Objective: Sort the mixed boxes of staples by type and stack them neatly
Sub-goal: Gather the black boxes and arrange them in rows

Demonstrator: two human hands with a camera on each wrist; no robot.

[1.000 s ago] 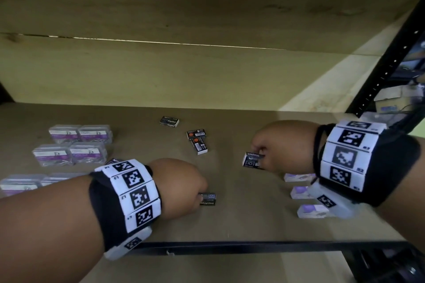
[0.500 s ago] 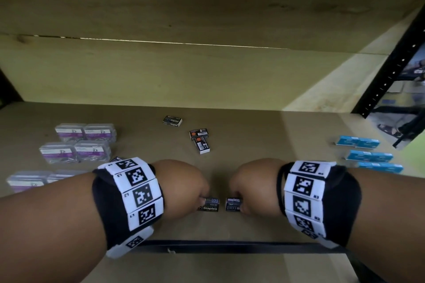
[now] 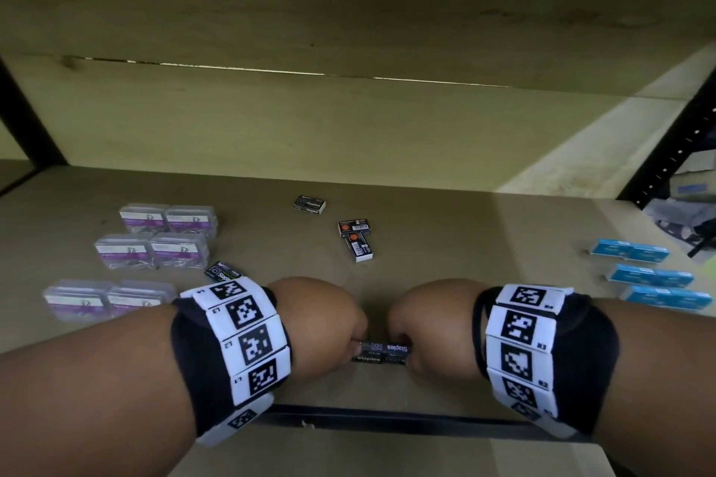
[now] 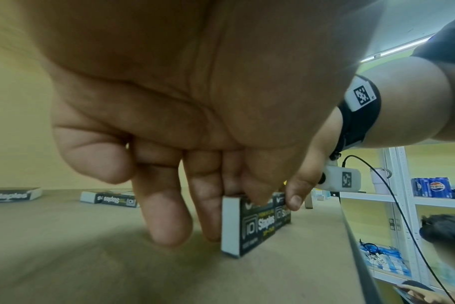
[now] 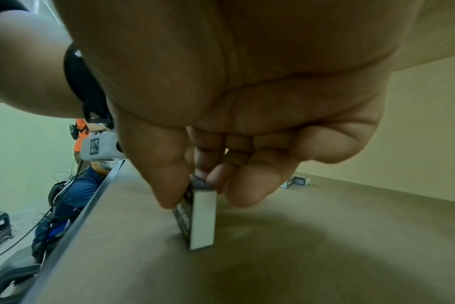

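Note:
Two black staples boxes stand on their long edges near the shelf's front edge, end to end and touching. My left hand (image 3: 358,345) pinches the left box (image 3: 367,357) from above, thumb in front and fingers behind, as the left wrist view shows on the same box (image 4: 257,223). The right box (image 3: 399,349) is pinched the same way by my right hand (image 3: 405,350); its white end (image 5: 202,218) faces the right wrist camera. Loose on the shelf lie a black box (image 3: 309,204) at the back, two orange-marked boxes (image 3: 355,238) and another black box (image 3: 222,270) behind my left wrist.
Clear boxes with purple labels (image 3: 155,248) lie in paired rows on the left of the shelf (image 3: 484,263). Three rows of blue boxes (image 3: 647,275) sit at the right. The shelf's dark front rail (image 3: 387,418) runs just below my hands. A wooden back wall closes the rear.
My right hand carried its black box from the right to the front middle and set it down against the left hand's box. The left hand stayed in place.

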